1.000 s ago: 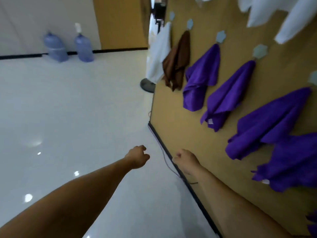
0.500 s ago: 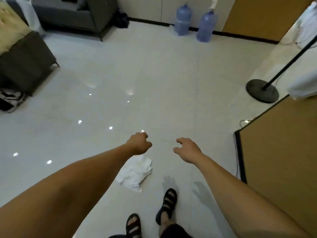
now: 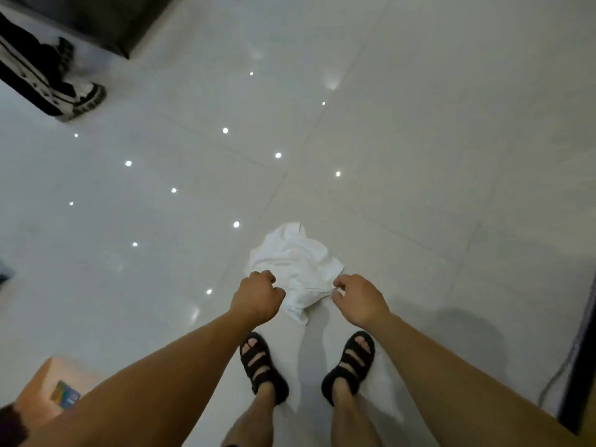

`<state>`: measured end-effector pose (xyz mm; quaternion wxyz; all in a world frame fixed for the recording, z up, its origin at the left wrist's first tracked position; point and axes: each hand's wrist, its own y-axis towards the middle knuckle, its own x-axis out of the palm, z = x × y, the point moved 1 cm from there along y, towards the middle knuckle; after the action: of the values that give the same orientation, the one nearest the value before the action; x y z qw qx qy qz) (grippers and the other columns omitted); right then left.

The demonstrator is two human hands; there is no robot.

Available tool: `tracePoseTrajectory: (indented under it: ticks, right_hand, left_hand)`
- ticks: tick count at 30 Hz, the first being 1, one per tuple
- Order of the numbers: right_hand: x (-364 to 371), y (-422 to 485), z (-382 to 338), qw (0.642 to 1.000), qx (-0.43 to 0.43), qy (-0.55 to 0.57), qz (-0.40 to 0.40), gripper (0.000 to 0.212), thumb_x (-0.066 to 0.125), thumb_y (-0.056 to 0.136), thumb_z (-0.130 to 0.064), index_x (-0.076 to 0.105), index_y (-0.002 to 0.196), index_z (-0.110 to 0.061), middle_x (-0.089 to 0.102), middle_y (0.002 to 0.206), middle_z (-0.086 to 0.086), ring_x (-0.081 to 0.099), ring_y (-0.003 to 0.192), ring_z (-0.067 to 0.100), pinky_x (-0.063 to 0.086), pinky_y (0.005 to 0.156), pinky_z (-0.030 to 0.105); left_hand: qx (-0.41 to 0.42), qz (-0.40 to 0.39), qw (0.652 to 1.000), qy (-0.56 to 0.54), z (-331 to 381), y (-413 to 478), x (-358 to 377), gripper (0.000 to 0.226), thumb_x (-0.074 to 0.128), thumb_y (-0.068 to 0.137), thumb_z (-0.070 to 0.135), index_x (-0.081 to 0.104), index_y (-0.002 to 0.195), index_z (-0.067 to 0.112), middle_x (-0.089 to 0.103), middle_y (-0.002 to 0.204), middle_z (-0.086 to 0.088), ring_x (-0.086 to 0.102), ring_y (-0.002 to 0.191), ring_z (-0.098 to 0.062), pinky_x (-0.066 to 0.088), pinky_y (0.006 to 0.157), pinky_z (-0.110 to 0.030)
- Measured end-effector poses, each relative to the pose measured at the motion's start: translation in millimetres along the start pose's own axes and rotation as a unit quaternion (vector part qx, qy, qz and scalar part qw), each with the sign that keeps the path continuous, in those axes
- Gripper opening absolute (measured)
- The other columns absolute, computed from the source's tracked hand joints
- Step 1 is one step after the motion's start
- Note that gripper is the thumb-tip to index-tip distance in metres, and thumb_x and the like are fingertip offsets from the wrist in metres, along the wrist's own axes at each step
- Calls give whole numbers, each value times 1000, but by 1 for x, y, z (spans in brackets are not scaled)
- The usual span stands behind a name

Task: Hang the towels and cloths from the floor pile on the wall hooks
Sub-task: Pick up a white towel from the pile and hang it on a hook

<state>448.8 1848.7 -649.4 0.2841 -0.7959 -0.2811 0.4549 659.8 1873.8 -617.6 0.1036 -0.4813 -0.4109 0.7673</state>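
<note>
A crumpled white cloth lies alone on the glossy tiled floor just ahead of my sandalled feet. My left hand is curled into a fist at the cloth's left edge, with nothing visibly in it. Thumb and fingers of my right hand pinch the cloth's right edge, where a fold is pulled taut. The rest of the cloth still rests on the floor. The wall hooks and hung towels are out of view.
My feet in black sandals stand close behind the cloth. A black-and-white shoe and dark furniture sit at the upper left. A cardboard box is at the lower left. The board's dark base and a cable run along the right.
My view swung from the towel board down to the floor. Both hands dropped to the white cloth, and my right hand took hold of its edge.
</note>
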Motion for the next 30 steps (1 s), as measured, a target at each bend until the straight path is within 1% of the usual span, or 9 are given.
tracePoseTrajectory:
  ticks: [5,10,17,19,22,23,25,27,30]
  right_hand:
    - [116,109,20,1000,-17,-19,-10,35,47,97,-31,55,130,-22,58,126,3,55,114,21,47,91,32]
    - [217,209,43,998,-26,-55,7,37,48,97,-31,55,131,-19,56,126,6,54,114,23,45,90,33]
    - [300,301,59,973,-110,-196,54,32,49,96,-30,56,124,-18,54,120,6,51,109,25,45,81,36]
    - [309,317,57,945,-149,-287,53,25,53,94,-22,59,117,-16,56,112,6,53,101,26,45,73,35]
    - [311,330,52,915,-180,-353,68,14,71,70,-1,66,81,-8,60,83,12,59,74,31,42,53,35]
    - [311,333,54,911,-183,-360,83,12,73,68,0,66,76,-7,60,79,12,59,71,31,42,52,34]
    - [308,339,56,928,-166,-326,66,5,65,86,-14,68,87,-10,61,90,10,59,84,29,46,63,36]
    - [301,340,58,959,-128,-246,50,20,56,95,-31,69,98,-16,61,98,5,58,93,24,49,72,35]
    - [277,318,49,992,-89,-13,89,18,58,94,-34,66,95,-17,61,94,-1,57,92,20,47,76,34]
  left_hand:
    - [-48,-24,998,-9,-74,119,91,45,50,90,32,51,131,15,52,129,-7,54,113,-26,44,87,-35]
    - [-45,-17,999,-24,-130,223,169,44,49,90,33,51,130,14,52,128,-7,53,113,-27,38,80,-31]
    - [-68,-4,996,-53,-196,291,244,43,49,92,33,51,131,15,52,131,-6,53,113,-25,36,80,-29]
    - [-71,0,995,-67,-207,297,256,42,49,93,34,51,131,16,53,131,-5,54,112,-23,35,80,-27]
    - [-72,6,994,-82,-215,303,265,42,49,92,33,52,131,16,53,131,-3,53,113,-22,34,80,-26]
    - [-70,9,994,-85,-216,305,265,42,49,92,32,52,131,16,53,131,-3,53,113,-22,34,80,-26]
    - [-66,14,993,-94,-215,305,263,41,50,92,32,53,130,17,53,130,-3,54,112,-22,36,81,-27]
    - [-59,12,993,-104,-210,302,256,40,50,92,32,53,129,17,52,131,-3,54,112,-22,37,83,-27]
    - [-44,13,992,-119,-196,287,236,41,51,91,32,52,130,19,51,133,-1,53,113,-21,37,83,-26]
